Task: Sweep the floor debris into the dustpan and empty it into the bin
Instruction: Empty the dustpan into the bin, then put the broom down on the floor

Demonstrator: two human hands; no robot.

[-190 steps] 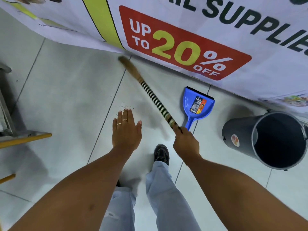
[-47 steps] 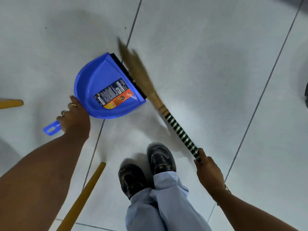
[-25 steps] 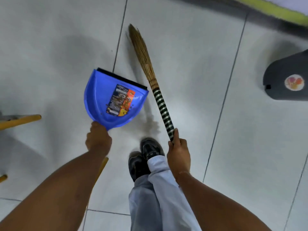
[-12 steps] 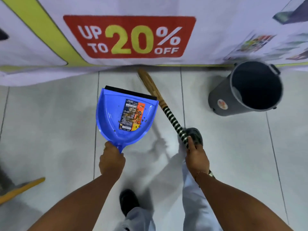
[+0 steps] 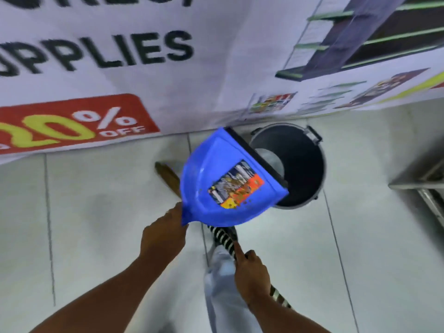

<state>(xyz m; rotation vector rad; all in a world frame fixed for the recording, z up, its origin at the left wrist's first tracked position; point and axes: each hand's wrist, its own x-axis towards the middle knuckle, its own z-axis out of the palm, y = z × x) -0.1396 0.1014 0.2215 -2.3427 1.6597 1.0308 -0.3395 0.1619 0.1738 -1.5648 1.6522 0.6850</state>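
The left hand (image 5: 165, 236) had its grip closed on the handle of the blue dustpan (image 5: 225, 181), though the handle itself was hidden under the fingers. The pan was lifted off the floor (image 5: 96, 212) and tilted, its black front lip reaching over the open mouth of the dark bin (image 5: 302, 164). A few brown specks of debris (image 5: 242, 203) lay inside the pan, near and on the printed label (image 5: 236, 185) stuck to its inner face; none could be made out on the tiles, and the picture was somewhat blurred.

The right hand (image 5: 252, 275) had its grip closed on the broom (image 5: 222, 237), fingers wrapped round the black-and-white striped handle with the forefinger stretched along it. The broom ran up and to the left beneath the dustpan, so most of its middle was hidden; its straw end showed on the far side, low against the floor just beside the pan.

The bin stood upright on the pale tiled floor, close against a large white banner (image 5: 168, 68) with dark lettering and a red discount patch. A light trouser leg (image 5: 221, 284) showed between the two forearms. At the right edge was part of a metal frame (image 5: 418, 183).
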